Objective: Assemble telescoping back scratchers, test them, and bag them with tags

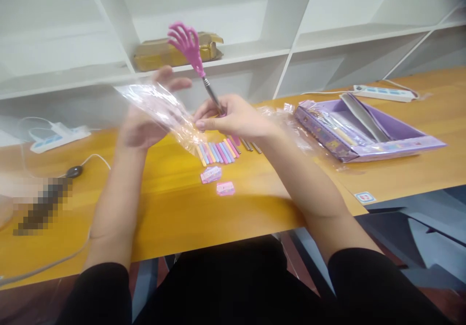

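Head view, yellow desk (174, 208), white shelves (255, 53); right hand (233, 118) fingers grip pink back-scratcher (189, 45); left hand (145, 116) pinches wrapper (163, 106)

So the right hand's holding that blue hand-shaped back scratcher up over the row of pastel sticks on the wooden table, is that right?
Not quite. In the head view the hand-shaped back scratcher is pink, not blue. The right hand does hold it over the row of pastel sticks on the wooden table.

A wooden table (174, 203) stands against white shelves (291, 38); a brown box (160, 53) sits on one shelf. Even, bright light.
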`<act>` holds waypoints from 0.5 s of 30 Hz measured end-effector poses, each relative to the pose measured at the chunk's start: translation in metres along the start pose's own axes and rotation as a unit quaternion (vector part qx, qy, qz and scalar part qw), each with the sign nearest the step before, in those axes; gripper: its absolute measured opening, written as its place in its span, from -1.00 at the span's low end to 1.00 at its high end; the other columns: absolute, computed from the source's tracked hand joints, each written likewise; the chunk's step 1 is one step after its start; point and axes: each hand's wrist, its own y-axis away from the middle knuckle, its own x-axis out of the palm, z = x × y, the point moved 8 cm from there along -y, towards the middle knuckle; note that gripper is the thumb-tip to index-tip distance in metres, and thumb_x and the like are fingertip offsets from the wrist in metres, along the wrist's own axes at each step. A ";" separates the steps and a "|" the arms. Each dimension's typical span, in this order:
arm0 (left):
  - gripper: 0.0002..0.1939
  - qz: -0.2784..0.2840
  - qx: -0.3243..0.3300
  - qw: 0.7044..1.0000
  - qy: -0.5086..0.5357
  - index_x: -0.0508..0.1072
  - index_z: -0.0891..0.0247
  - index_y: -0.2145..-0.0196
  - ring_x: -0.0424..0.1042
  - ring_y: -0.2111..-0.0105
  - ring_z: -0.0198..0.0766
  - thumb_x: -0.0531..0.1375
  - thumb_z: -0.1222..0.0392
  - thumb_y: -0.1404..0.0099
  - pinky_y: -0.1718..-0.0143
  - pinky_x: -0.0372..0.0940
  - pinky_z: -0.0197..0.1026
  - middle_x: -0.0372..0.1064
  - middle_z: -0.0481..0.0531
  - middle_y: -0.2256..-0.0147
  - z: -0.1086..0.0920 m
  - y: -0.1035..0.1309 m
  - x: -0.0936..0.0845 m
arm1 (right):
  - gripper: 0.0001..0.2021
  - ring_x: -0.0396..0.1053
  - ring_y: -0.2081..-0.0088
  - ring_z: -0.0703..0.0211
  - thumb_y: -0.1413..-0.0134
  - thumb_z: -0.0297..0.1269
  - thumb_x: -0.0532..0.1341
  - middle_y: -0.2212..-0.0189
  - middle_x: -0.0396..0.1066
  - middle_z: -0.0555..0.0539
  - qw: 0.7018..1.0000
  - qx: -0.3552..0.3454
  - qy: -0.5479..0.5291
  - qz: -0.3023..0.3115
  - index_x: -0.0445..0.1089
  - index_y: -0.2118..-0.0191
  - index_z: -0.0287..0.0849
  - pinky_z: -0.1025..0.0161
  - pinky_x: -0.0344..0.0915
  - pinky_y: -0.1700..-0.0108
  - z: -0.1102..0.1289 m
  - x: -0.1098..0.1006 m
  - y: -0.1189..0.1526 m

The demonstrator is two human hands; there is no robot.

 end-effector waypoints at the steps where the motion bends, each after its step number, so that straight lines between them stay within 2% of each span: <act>1: -0.05 0.035 -0.027 0.999 0.004 0.54 -0.20 -0.30 0.61 0.11 -0.08 0.69 -0.22 0.01 0.13 0.53 -0.03 0.52 0.07 -0.31 0.006 0.002 0.006 | -0.51 0.56 0.13 0.10 -0.06 0.10 0.69 0.25 0.60 -0.09 1.000 -0.001 0.001 -0.010 0.60 0.17 -0.16 0.16 0.53 0.09 0.002 -0.002 0.001; 3: 0.09 0.089 -0.057 0.994 -0.001 0.57 -0.08 -0.32 0.64 -0.05 0.09 0.74 -0.25 0.15 0.08 0.57 0.00 0.54 0.18 -0.29 0.014 0.005 0.016 | -0.54 0.54 0.17 0.11 -0.11 0.08 0.68 0.28 0.58 -0.08 1.000 -0.004 0.013 -0.026 0.58 0.18 -0.16 0.17 0.51 0.13 0.005 -0.007 0.003; 5: 0.09 0.090 -0.064 0.994 -0.020 0.60 0.02 -0.28 0.66 -0.05 0.14 0.73 -0.37 0.16 0.16 0.56 -0.04 0.59 0.22 -0.15 0.016 0.006 0.020 | -0.56 0.52 0.19 0.11 -0.16 0.09 0.65 0.27 0.57 -0.08 0.998 -0.010 0.039 -0.045 0.58 0.19 -0.14 0.15 0.50 0.14 0.009 -0.013 0.005; 7: -0.10 0.059 -0.078 0.994 -0.047 0.61 0.07 -0.21 0.67 0.12 0.03 0.64 -0.43 -0.05 0.30 0.50 -0.10 0.60 0.17 0.03 0.017 0.006 0.022 | -0.54 0.51 0.18 0.08 -0.16 0.15 0.64 0.25 0.58 -0.10 0.995 -0.019 0.077 -0.062 0.59 0.18 -0.13 0.12 0.49 0.11 0.011 -0.020 0.007; 10: -0.44 -0.003 -0.069 0.994 -0.087 0.58 0.07 -0.11 0.56 0.35 -0.16 0.50 -0.31 -0.37 0.43 0.39 -0.15 0.53 0.06 0.22 0.011 0.005 0.021 | -0.46 0.50 0.14 0.02 -0.22 0.31 0.57 0.25 0.58 -0.10 0.986 -0.043 0.137 -0.087 0.61 0.14 -0.12 0.09 0.47 0.06 0.015 -0.031 0.009; 13: -0.56 -0.051 -0.019 0.991 -0.119 0.53 0.05 -0.07 0.52 0.36 -0.21 0.43 -0.27 -0.49 0.43 0.39 -0.18 0.52 0.00 0.25 0.002 0.002 0.016 | -0.36 0.47 0.17 0.05 -0.49 0.48 0.27 0.31 0.52 -0.09 0.974 -0.074 0.190 -0.101 0.58 0.19 -0.10 0.11 0.40 0.05 0.021 -0.038 0.015; 15: -0.56 -0.053 0.011 0.990 -0.132 0.51 0.04 -0.06 0.54 0.29 -0.20 0.36 -0.32 -0.54 0.38 0.41 -0.17 0.53 0.01 0.24 -0.003 0.000 0.014 | -0.28 0.42 0.23 0.07 -0.56 0.51 0.12 0.37 0.44 -0.07 0.966 -0.079 0.226 -0.094 0.52 0.29 -0.08 0.12 0.34 0.08 0.023 -0.040 0.019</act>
